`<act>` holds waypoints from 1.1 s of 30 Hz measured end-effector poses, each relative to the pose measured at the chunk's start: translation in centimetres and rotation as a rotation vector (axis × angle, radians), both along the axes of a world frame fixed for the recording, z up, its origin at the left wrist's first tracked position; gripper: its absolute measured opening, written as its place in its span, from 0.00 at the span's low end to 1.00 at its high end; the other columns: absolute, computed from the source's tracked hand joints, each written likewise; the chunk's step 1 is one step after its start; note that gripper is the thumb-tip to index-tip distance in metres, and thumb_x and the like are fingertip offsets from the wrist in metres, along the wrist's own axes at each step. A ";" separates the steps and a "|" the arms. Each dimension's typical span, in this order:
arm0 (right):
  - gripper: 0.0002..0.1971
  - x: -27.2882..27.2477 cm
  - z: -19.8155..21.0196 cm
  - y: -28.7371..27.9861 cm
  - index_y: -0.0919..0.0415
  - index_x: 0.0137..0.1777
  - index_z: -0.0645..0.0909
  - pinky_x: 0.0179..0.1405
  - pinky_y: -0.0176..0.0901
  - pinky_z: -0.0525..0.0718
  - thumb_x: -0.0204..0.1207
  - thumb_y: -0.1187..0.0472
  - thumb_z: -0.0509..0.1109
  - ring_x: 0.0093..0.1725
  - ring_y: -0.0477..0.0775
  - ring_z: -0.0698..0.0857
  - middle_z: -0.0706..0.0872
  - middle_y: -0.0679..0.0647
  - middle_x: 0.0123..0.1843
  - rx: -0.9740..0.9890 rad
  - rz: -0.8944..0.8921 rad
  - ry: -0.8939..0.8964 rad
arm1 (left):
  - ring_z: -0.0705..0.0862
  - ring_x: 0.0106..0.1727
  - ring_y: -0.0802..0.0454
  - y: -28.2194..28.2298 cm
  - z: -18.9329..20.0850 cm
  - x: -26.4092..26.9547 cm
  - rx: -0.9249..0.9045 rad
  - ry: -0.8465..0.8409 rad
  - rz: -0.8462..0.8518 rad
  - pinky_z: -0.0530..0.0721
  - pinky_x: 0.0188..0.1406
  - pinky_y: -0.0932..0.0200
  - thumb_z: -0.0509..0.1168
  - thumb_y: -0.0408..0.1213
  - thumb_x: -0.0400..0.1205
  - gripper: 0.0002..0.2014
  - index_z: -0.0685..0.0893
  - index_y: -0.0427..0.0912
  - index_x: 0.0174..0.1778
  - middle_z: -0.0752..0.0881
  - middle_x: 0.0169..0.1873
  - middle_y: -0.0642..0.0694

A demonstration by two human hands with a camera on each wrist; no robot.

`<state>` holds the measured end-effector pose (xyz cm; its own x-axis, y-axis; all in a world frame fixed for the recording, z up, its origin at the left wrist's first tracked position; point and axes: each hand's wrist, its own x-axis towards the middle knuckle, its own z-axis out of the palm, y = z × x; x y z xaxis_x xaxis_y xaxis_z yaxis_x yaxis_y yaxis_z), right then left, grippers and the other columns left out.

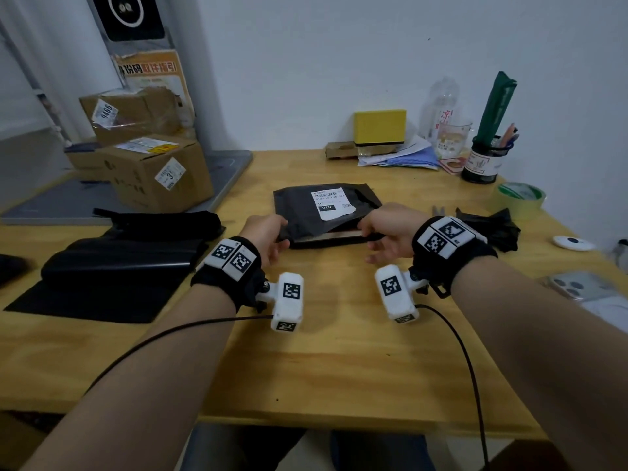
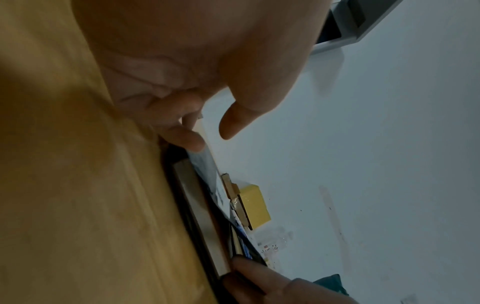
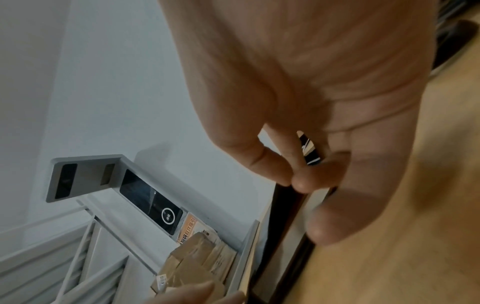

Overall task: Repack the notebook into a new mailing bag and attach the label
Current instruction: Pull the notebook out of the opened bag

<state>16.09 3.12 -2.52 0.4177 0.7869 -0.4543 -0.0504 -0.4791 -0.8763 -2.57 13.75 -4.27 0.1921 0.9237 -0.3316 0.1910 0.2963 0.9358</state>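
Observation:
A black mailing bag [image 1: 299,202] with a white shipping label [image 1: 331,205] lies at the middle of the wooden table [image 1: 339,362], its open mouth facing me. The notebook [image 1: 328,237] shows its pale page edge inside the mouth, also seen as the notebook [image 2: 200,216] in the left wrist view. My left hand [image 1: 272,229] curls its fingers [image 2: 192,139] round the bag's upper flap at the near left corner, thumb apart. My right hand [image 1: 377,229] pinches the flap's edge between thumb and forefinger [image 3: 298,181] at the near right corner. A pile of black mailing bags [image 1: 115,263] lies to the left.
Cardboard boxes [image 1: 149,171] stand at the back left. At the back are a yellow box [image 1: 380,127] and a pen holder [image 1: 486,161]. On the right lie a tape roll [image 1: 520,198], crumpled black plastic [image 1: 489,226] and a phone [image 1: 577,287].

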 end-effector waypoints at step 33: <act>0.09 4.3 -4.7 9.7 0.60 0.64 0.80 0.13 0.29 0.73 0.87 0.63 0.64 0.12 0.42 0.60 0.92 0.65 0.52 0.245 -0.229 0.462 | 0.65 0.24 0.56 10.0 -3.4 3.9 0.034 -0.072 -0.046 0.66 0.14 0.70 0.76 0.39 0.79 0.06 0.87 0.41 0.43 0.73 0.28 0.48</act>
<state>20.43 12.87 -7.27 0.3909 0.8052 -0.4460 -0.5337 -0.1965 -0.8225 1.36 23.73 -7.64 0.2570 0.9236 -0.2844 0.1360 0.2568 0.9569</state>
